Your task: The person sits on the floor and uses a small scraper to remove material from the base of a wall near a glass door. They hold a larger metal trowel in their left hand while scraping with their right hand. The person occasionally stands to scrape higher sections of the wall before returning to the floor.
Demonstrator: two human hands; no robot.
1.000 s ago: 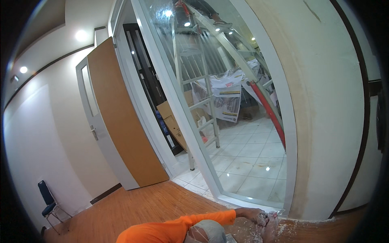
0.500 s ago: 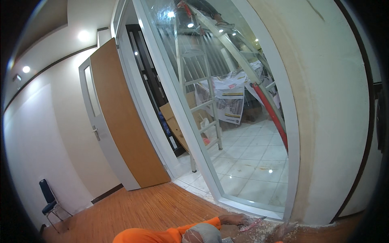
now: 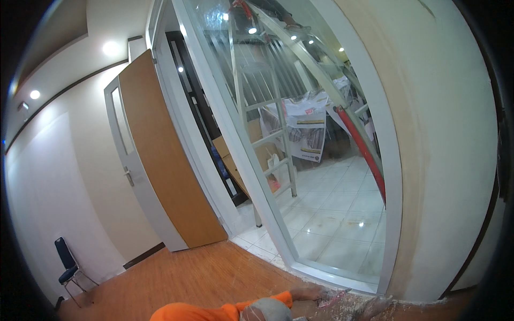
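Wood flooring (image 3: 203,273) met a white partition frame (image 3: 342,278), where the orange-sleeved left hand (image 3: 308,293) lay touching a pinkish tool (image 3: 333,297) amid white dust (image 3: 353,307) (grip impossible to tell), seemingly mid-scraping, next needing a firm hold.

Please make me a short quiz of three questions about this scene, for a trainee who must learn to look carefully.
1. True or false: the wooden door stands open.
2. What colour is the seat of the chair by the left wall? A red, B blue, C green.
3. What lies on the wooden floor along the foot of the glass wall, near the hand in the orange sleeve?

Key: 1 true; 2 B; 3 white dust and crumbs.
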